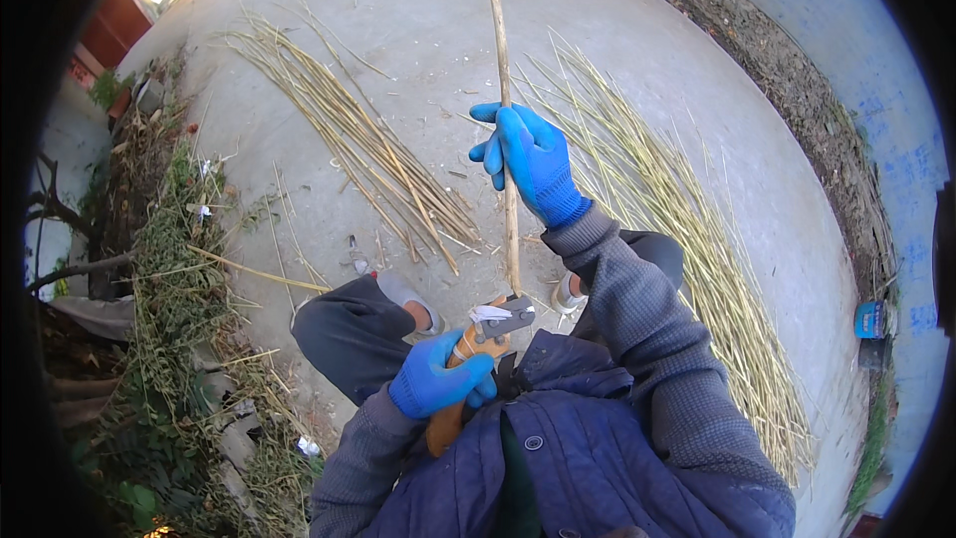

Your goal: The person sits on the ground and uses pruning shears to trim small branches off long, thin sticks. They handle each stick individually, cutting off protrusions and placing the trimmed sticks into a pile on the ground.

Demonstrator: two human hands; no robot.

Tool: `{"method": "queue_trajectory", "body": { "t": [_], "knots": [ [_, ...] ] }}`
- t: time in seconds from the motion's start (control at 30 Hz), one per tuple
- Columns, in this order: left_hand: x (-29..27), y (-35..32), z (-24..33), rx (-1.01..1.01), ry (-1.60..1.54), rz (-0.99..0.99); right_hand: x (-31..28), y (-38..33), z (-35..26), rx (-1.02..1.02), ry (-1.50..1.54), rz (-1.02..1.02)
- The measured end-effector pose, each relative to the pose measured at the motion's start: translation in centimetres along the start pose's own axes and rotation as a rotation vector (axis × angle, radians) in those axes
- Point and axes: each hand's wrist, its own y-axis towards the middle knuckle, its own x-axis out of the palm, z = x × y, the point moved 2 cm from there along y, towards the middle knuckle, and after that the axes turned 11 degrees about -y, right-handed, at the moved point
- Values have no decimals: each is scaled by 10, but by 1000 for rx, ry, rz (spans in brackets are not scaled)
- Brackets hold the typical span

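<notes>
My left hand, in a blue work glove, is closed round the wooden handle of a tool close to my lap. The tool has a dark riveted metal head, with a whitish strip wrapped near it; its exact kind is unclear. A long, slender, pale brown stick runs upright through my right hand, also gloved in blue. The fingers and thumb grip it, and its far end passes out of the picture. Its lower end meets or nearly meets the metal head; whether they touch I cannot tell.
Brown sticks lie in a loose bundle on the concrete floor at left. A larger pile of yellow-green stalks stretches along the right. Cut weeds line the left edge. A blue tin stands by the right wall.
</notes>
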Motion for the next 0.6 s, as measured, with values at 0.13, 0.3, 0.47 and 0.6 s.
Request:
{"method": "queue_trajectory", "body": {
  "t": [0.13, 0.3, 0.47, 0.6],
  "knots": [
    [-3, 1, -1, -27, -35, -33, -1, -3, 2, -17, 28, 39],
    [0, -1, 1, 37, -13, 46, 2, -3, 6, -28, 25, 72],
    [2, -6, 10, 129, 80, 140, 2, -9, 5, -73, 0, 30],
    [-6, -7, 22, 112, 194, 84, 5, -27, -2, -116, 65, 17]
  ]
}}
